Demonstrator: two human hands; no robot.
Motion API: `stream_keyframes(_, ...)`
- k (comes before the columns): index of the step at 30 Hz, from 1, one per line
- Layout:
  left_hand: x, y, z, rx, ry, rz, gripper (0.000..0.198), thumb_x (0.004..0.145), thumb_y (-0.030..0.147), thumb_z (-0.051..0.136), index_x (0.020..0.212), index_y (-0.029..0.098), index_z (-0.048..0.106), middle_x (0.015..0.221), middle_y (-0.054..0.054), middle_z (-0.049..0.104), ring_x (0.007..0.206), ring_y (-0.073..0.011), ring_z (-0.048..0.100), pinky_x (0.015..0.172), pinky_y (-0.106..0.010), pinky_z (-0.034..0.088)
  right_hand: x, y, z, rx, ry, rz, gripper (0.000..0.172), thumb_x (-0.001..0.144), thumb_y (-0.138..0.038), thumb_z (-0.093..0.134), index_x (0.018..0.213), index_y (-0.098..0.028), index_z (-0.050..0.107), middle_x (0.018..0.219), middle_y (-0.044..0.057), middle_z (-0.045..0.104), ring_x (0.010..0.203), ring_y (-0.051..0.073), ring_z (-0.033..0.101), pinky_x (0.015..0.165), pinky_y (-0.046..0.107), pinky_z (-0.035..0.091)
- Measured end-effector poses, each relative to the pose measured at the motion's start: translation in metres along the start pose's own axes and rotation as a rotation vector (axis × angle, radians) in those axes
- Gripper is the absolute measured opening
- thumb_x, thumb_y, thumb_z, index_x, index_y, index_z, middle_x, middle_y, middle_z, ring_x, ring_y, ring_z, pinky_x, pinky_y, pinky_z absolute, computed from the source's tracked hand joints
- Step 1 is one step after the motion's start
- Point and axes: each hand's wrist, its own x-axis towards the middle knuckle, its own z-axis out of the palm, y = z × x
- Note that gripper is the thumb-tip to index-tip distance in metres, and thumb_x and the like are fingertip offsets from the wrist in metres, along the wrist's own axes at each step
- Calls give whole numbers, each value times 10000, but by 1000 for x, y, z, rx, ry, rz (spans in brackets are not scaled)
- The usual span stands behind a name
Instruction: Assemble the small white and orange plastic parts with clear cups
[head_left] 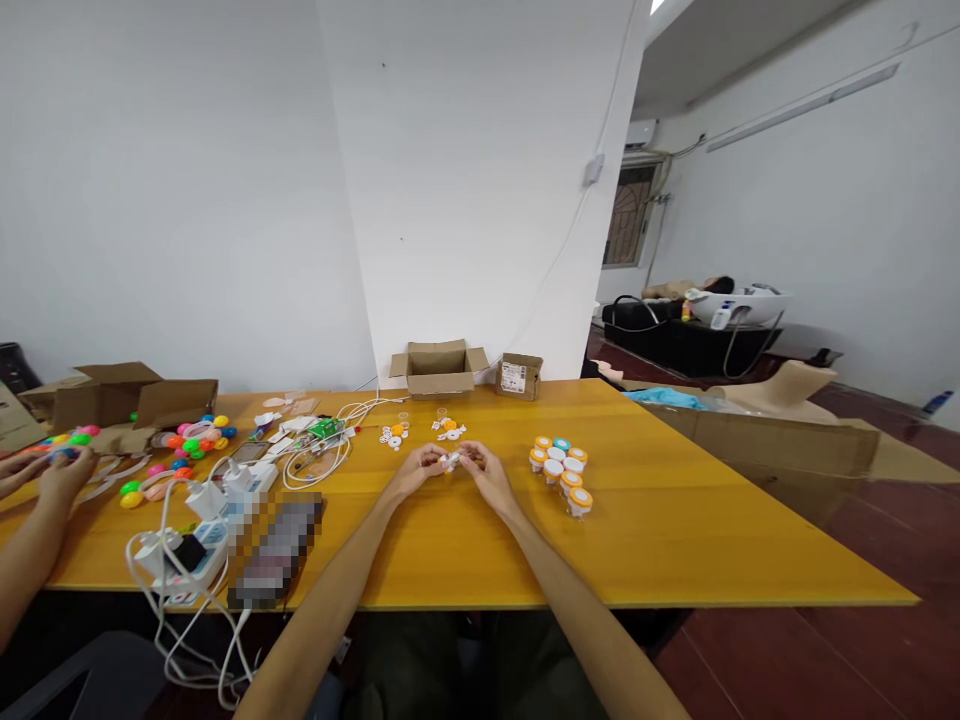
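Over the middle of the table, my left hand [412, 473] and my right hand [487, 476] meet around a small white plastic part [451, 461]. Fingers of both hands are pinched on it; some orange shows by the left fingertips, and its exact kind is too small to make out. Beyond my hands lie two loose groups of little pieces: white discs with orange parts [394, 436] and a similar heap [448, 431]. To the right of my right hand stands a cluster of small clear containers with orange, white and teal lids [555, 465].
An open cardboard box [437, 372] and a smaller carton [519, 378] stand by the wall. On the left are a power strip [206, 545] with white cables, a blurred-out phone [276, 550], and colourful balls [199, 438]. Another person's hands [64, 480] work at far left.
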Motion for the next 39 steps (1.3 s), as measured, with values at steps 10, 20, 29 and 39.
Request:
stream_keyframes(10,-1,-1,2,-35,79,7,421,526,346,909,755,202,587,798,-5,711,804,-180,669,809,-315,516,-6,-21,-6,-153,143,-73,339,895,-451,511,1076,-230,694,977,74,701,837,222,641,798,358,534)
stream_keyframes(20,0,-4,-1,-79,85,50,451,546,248,884,913,205,625,839,15,668,811,-150,640,814,-296,519,-14,-25,-8,-499,157,-60,271,909,-327,525,1142,-240,632,1091,115,647,988,278,616,877,399,485)
stream_keyframes(29,1,-5,2,-18,28,62,323,546,209,864,770,181,632,723,25,657,721,-135,624,780,-284,505,-16,-32,-1,-918,24,172,128,940,-220,524,1047,-222,593,1111,89,649,996,211,646,803,292,451)
stream_keyframes(39,3,-9,0,25,23,56,308,558,207,853,800,175,666,724,25,650,687,-122,599,707,-252,483,-11,-16,-5,-786,58,169,118,882,-209,590,997,-234,588,1043,86,672,962,236,653,777,305,459)
